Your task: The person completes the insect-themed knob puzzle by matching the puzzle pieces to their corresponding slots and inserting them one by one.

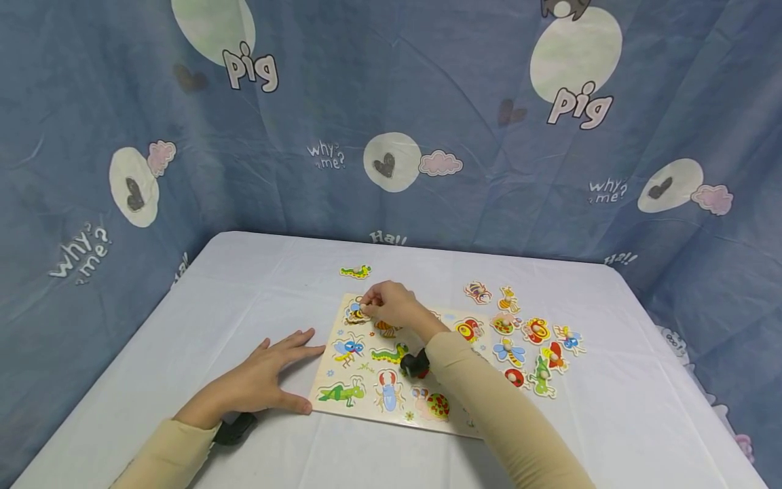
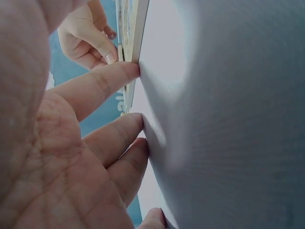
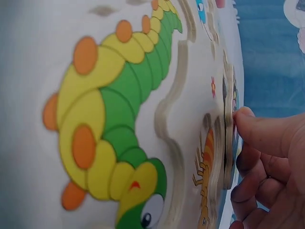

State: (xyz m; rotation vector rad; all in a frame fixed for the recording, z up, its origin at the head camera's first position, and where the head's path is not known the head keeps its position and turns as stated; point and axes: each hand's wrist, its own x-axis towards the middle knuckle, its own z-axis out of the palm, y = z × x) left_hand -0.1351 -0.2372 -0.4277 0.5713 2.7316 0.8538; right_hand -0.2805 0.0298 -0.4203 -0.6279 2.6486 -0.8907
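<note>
A wooden peg puzzle board [image 1: 369,409] printed with insects lies on the white table. At its upper left corner my right hand [image 1: 397,305] pinches a bee puzzle piece [image 1: 354,314] between thumb and fingers. The right wrist view shows this piece [image 3: 229,143] edge-on, standing proud of the board's surface. My left hand [image 1: 265,377] rests spread on the table at the board's left side. Its index finger [image 2: 119,74] touches the board's edge, and the thumb is by the lower left corner. The right forearm hides part of the board's middle and right.
A loose caterpillar piece [image 1: 356,272] lies behind the board. Several other insect pieces, among them a dragonfly [image 1: 510,352] and a spider-like one [image 1: 478,293], are scattered to the right. A blue printed curtain [image 1: 342,204] hangs behind the table [image 1: 256,285].
</note>
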